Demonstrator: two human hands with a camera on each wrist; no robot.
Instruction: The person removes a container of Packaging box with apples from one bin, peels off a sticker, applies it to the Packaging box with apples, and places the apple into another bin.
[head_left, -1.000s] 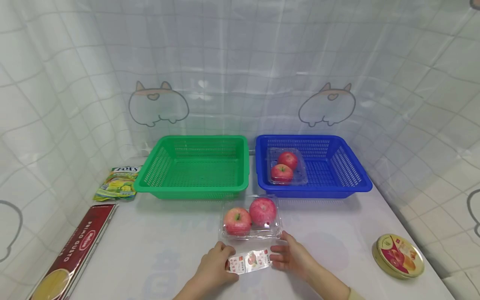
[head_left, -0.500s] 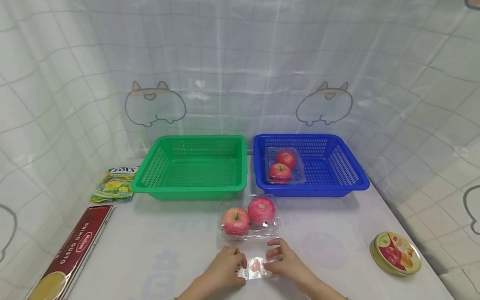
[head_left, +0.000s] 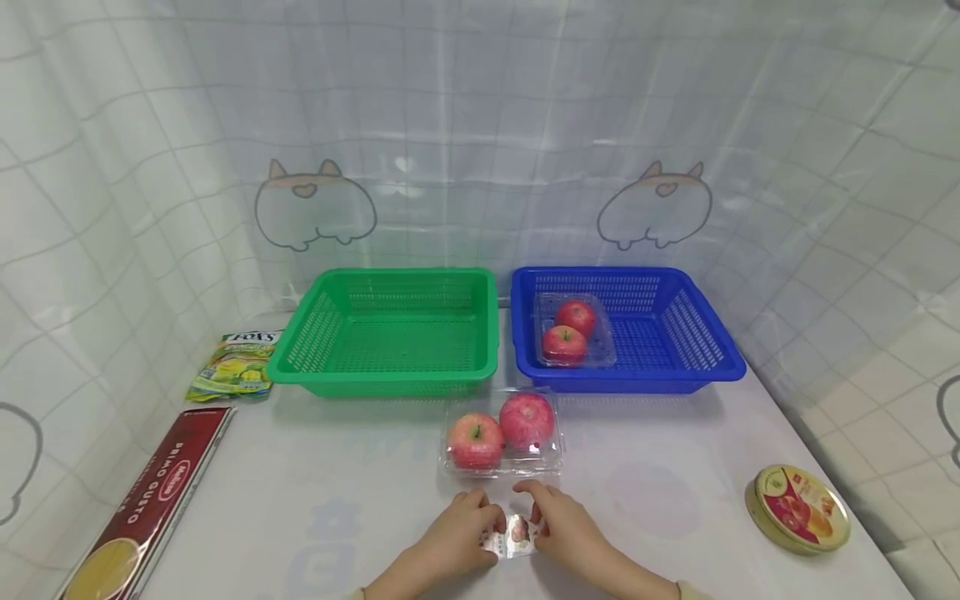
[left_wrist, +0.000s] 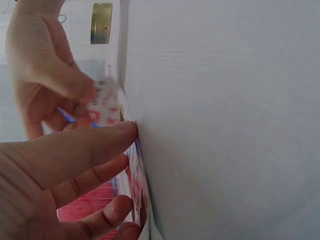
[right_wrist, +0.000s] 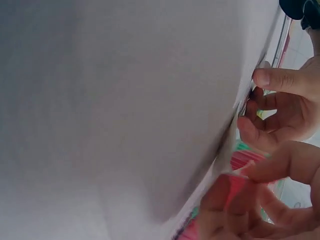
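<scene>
Both hands meet at the table's front edge over a small shiny printed label strip (head_left: 516, 533). My left hand (head_left: 483, 523) pinches its left end and my right hand (head_left: 542, 515) pinches its right end. In the left wrist view the strip (left_wrist: 107, 107) is bunched between the right hand's fingers (left_wrist: 60, 80), with my left thumb (left_wrist: 85, 147) lying against the table. Just beyond the hands sits a clear plastic clamshell (head_left: 501, 437) holding two red apples.
A green basket (head_left: 382, 385) and a blue basket (head_left: 630, 383) stand side by side at the back; the blue one holds a second clamshell of apples (head_left: 572, 332). A candy bag (head_left: 236, 364) and a red spaghetti box (head_left: 150, 500) lie left. A round tin (head_left: 797, 508) sits right.
The two hands have moved toward each other, and the label strip between them has gone from stretched flat to short and bunched. The apple clamshell has stayed put.
</scene>
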